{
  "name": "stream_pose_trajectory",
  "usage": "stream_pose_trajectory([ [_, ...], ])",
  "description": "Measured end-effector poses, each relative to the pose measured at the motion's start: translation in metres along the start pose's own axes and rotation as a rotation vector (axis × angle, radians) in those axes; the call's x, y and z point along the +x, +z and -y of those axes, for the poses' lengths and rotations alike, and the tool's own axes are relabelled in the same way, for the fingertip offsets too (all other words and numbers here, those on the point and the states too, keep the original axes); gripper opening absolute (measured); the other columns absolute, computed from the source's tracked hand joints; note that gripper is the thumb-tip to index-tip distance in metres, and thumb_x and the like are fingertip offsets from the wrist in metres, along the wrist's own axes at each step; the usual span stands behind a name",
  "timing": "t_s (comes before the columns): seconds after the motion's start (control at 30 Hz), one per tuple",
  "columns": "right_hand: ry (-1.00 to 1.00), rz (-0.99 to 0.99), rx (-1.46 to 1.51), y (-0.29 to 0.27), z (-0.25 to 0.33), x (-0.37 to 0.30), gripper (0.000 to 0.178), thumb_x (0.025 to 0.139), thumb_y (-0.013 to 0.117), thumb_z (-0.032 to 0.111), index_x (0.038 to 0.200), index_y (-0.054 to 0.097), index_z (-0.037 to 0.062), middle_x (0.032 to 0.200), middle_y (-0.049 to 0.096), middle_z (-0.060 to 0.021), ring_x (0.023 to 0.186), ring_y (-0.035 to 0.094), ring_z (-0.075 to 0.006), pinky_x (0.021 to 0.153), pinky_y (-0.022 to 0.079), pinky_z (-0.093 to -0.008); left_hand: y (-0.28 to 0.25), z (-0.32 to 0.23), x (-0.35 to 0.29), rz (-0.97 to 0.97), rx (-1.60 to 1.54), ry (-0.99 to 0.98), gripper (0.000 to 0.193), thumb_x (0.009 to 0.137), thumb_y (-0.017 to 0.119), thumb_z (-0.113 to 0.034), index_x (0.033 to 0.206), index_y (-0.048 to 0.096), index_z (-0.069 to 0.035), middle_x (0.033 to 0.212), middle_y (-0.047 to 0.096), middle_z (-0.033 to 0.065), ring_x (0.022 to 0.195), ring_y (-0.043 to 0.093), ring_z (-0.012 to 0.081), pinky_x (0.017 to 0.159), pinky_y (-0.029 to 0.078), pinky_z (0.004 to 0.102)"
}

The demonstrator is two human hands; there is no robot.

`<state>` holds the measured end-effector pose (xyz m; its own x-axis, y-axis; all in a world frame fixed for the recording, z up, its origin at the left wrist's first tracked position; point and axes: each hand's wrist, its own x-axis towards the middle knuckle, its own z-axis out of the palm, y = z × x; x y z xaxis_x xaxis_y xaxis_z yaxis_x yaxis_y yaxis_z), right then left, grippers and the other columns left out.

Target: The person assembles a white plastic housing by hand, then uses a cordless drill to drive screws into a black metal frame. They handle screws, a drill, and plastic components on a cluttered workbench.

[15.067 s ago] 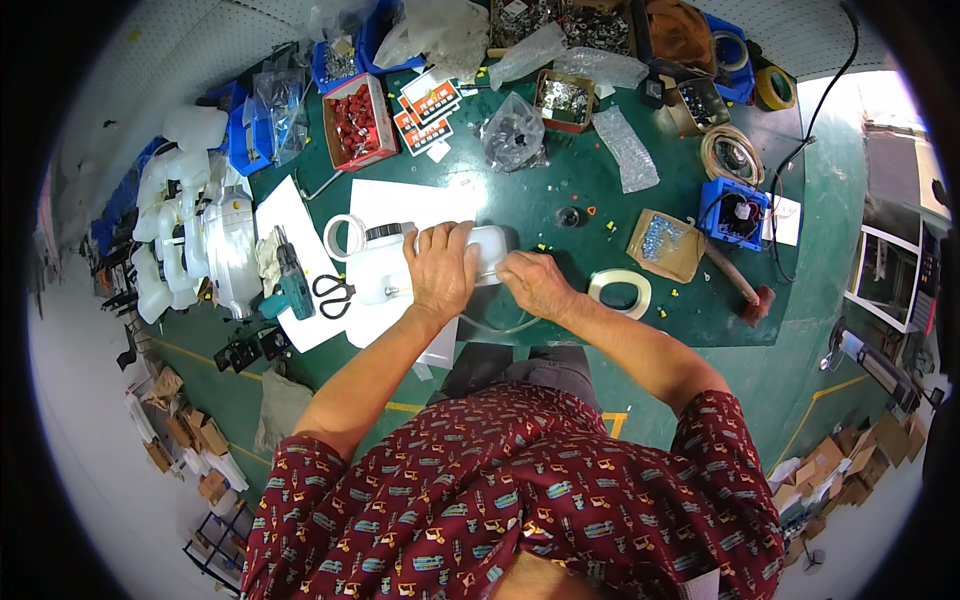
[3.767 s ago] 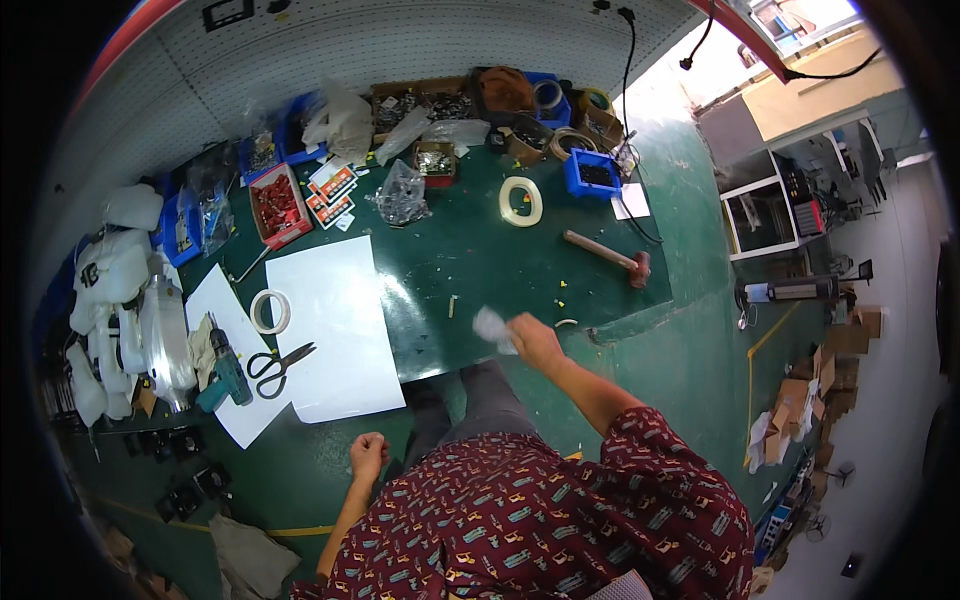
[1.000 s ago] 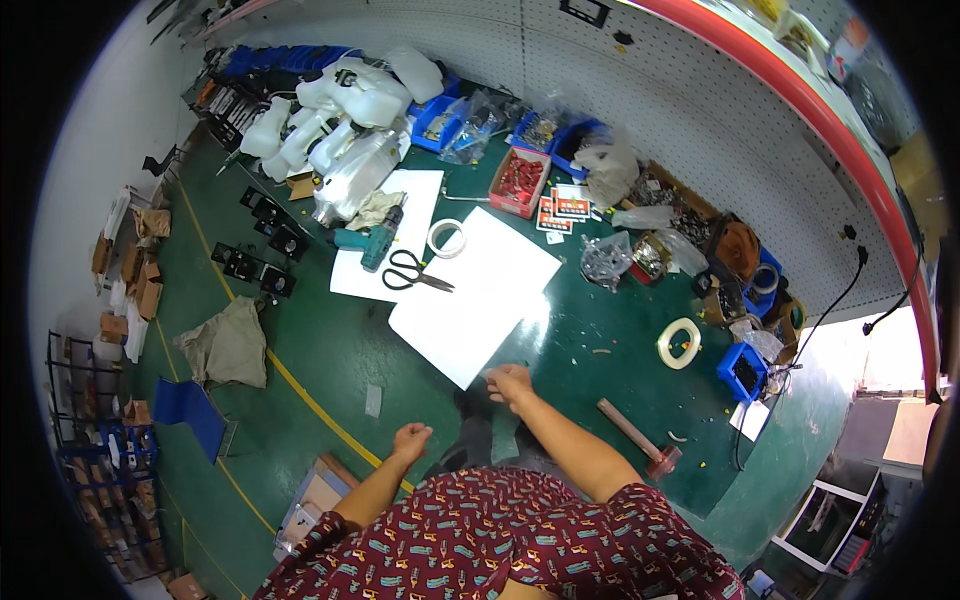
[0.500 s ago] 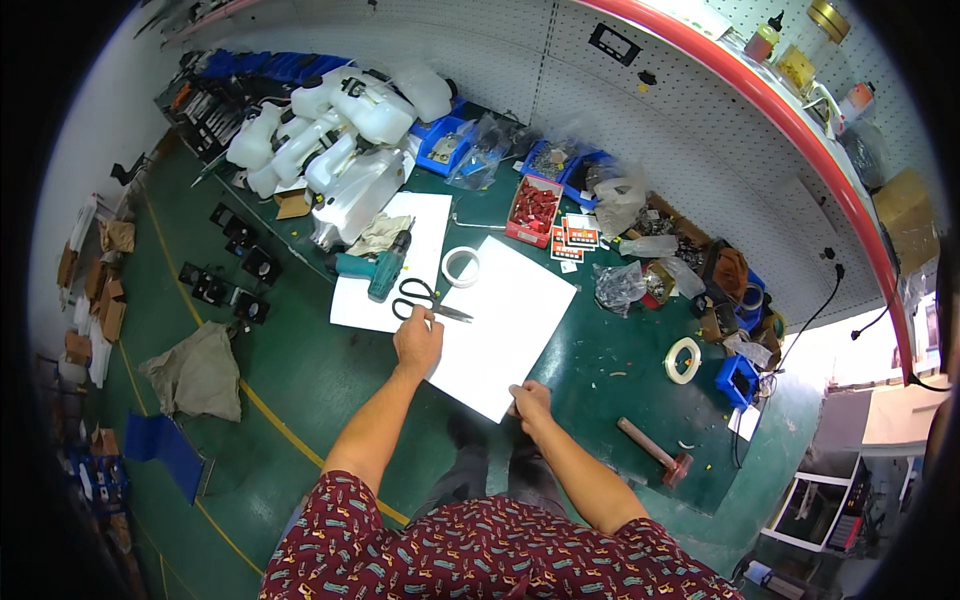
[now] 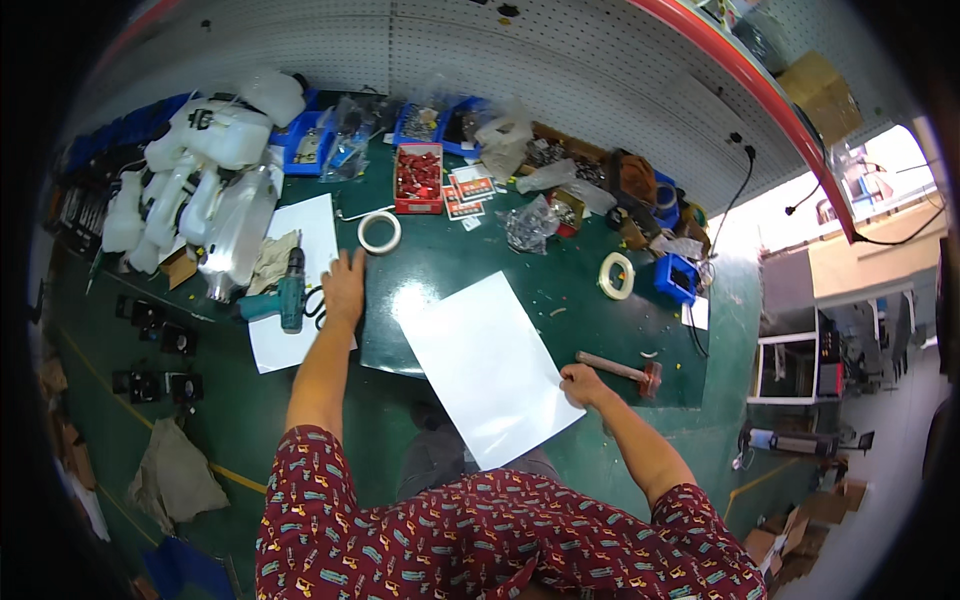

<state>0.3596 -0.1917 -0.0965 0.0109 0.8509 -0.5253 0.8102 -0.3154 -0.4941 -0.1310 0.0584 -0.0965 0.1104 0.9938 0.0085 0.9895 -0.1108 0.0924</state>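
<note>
My right hand (image 5: 584,386) pinches the right edge of a large white paper sheet (image 5: 492,365), which hangs tilted over the table's front edge. My left hand (image 5: 344,287) lies with fingers apart near the table's left part, just below a white roll of tape (image 5: 379,232). Beside that hand, the black-handled scissors (image 5: 315,303) show only in part; my hand and wrist hide the rest. A teal cordless drill (image 5: 289,296) rests to the left, on other white paper (image 5: 314,229).
A hammer (image 5: 622,371) and a cream tape roll (image 5: 616,276) lie on the right of the green table. Behind are a red box of small red parts (image 5: 418,178), blue bins (image 5: 678,278) and plastic bags (image 5: 530,223). White plastic tanks (image 5: 222,135) crowd the left.
The sheet has moved right and toward me in my right hand, uncovering green tabletop. My left hand has let go of the scissors, and its fingers have spread. The view has swung right.
</note>
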Motion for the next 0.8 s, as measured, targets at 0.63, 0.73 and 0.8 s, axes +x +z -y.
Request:
stream_pose_trajectory([
  [0.63, -0.072, -0.483, -0.221, -0.040, 0.066, 0.112, 0.032, 0.088, 0.059, -0.001, 0.117, 0.069, 0.0078, 0.116, 0.063, -0.0194, 0.113, 0.059, -0.0403, 0.094, 0.053, -0.0480, 0.012, -0.171, -0.168, 0.422, -0.251, 0.303, 0.087, 0.090, 0.072, -0.047, 0.162, 0.032, -0.020, 0.168, 0.021, 0.0254, 0.153, 0.023, 0.0474, 0.118, 0.011, 0.0752],
  [0.73, -0.084, -0.379, -0.248, -0.054, 0.045, 0.123, 0.031, 0.087, 0.059, -0.003, 0.114, 0.069, 0.0078, 0.115, 0.062, -0.0182, 0.114, 0.059, -0.0381, 0.093, 0.055, -0.0477, 0.016, -0.183, -0.154, 0.415, -0.224, 0.251, 0.089, 0.090, 0.072, -0.047, 0.163, 0.031, -0.020, 0.169, 0.019, 0.0255, 0.154, 0.021, 0.0466, 0.117, 0.011, 0.0755],
  [0.8, -0.068, -0.398, -0.216, -0.070, 0.029, 0.136, 0.026, 0.087, 0.061, -0.002, 0.110, 0.069, 0.0074, 0.117, 0.061, -0.0185, 0.115, 0.059, -0.0380, 0.093, 0.055, -0.0475, 0.015, -0.195, -0.146, 0.418, -0.214, 0.224, 0.089, 0.089, 0.073, -0.047, 0.163, 0.031, -0.020, 0.169, 0.018, 0.0251, 0.154, 0.021, 0.0466, 0.117, 0.011, 0.0764],
])
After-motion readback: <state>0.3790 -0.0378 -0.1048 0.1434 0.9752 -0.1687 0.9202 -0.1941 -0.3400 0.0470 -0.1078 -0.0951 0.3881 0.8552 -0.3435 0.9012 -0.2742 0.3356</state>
